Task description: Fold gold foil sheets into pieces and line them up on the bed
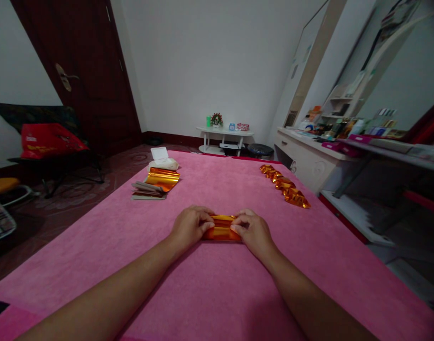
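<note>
A sheet of shiny gold foil paper [222, 230] lies in front of me on the pink cloth [217, 289], its far part curled over. My left hand [193, 225] pinches the left end between thumb and fingers. At the right end, my right hand [251, 229] grips the same sheet in the same way. Ahead to the left sits a stack of foil paper [163, 179], its top sheets curling up gold and the lower ones showing grey-brown edges. On the far right, several folded gold foil pieces [284, 185] lie in a slanting row.
Behind the stack stands a pack of wipes [163, 160] with its white lid raised. A cream dresser [305, 154] crowded with bottles borders the right side. On the left, a folding chair [39, 113] holds a red bag [49, 140]. A small white table [224, 130] stands by the wall.
</note>
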Demonstrator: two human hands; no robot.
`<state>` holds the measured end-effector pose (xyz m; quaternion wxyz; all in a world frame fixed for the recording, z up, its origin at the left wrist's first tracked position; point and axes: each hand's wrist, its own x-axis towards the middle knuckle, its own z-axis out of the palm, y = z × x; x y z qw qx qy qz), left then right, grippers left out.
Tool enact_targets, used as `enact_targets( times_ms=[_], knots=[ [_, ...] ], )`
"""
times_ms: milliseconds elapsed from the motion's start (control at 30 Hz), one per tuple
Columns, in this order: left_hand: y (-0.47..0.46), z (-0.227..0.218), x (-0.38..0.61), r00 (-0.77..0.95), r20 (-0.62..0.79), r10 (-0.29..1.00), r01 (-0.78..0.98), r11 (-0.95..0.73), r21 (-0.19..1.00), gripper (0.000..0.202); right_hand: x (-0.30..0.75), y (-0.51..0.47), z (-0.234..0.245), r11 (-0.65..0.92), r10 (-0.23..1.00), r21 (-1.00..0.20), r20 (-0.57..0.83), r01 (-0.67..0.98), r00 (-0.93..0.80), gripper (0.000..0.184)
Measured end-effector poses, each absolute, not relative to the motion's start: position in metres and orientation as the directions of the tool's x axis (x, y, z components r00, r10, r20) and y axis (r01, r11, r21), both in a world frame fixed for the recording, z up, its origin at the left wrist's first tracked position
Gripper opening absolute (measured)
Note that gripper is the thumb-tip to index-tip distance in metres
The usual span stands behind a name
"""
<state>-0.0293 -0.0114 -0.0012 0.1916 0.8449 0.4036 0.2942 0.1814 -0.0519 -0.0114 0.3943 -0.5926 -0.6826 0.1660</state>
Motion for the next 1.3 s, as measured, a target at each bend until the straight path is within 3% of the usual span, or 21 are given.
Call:
enact_targets(
  times_ms=[133,267,433,567,733,833,1067,1300],
  knots=[
    [-0.016,0.002,-0.027,0.535,0.409,0.739,0.572,-0.674,0.468,0.015,0.18,-0.054,-0.012,0.259,0.927,-0.699,0.373,0.666,0.031,0.013],
    [-0.02,0.005,-0.025,0.58,0.432,0.691,0.595,-0.721,0.354,0.017,0.178,-0.057,-0.007,0.291,0.889,-0.611,0.457,0.736,0.028,0.015],
    [-0.016,-0.001,-0.025,0.568,0.431,0.701,0.592,-0.712,0.378,0.011,0.179,-0.056,-0.007,0.302,0.893,-0.574,0.451,0.761,-0.014,0.015],
    [-0.011,-0.001,-0.025,0.521,0.503,0.69,0.525,-0.723,0.449,0.013,0.182,-0.05,-0.008,0.341,0.896,-0.666,0.444,0.663,-0.015,0.017],
    [-0.01,0.01,-0.03,0.375,0.745,0.552,0.504,-0.796,0.336,0.013,0.175,-0.041,0.016,0.497,0.783,-0.7,0.617,0.513,0.083,0.012],
    [-0.011,0.012,-0.035,0.321,0.786,0.528,0.479,-0.806,0.346,0.011,0.166,-0.039,0.026,0.553,0.745,-0.729,0.65,0.403,0.153,0.01],
    [-0.014,0.009,-0.033,0.281,0.736,0.616,0.408,-0.771,0.489,0.01,0.164,-0.035,0.01,0.477,0.84,-0.87,0.492,0.122,0.23,0.009],
    [-0.023,0.011,-0.026,0.243,0.713,0.658,0.354,-0.744,0.566,0.011,0.167,-0.036,-0.003,0.256,0.945,-0.925,0.178,-0.282,0.274,0.014]
  ],
)
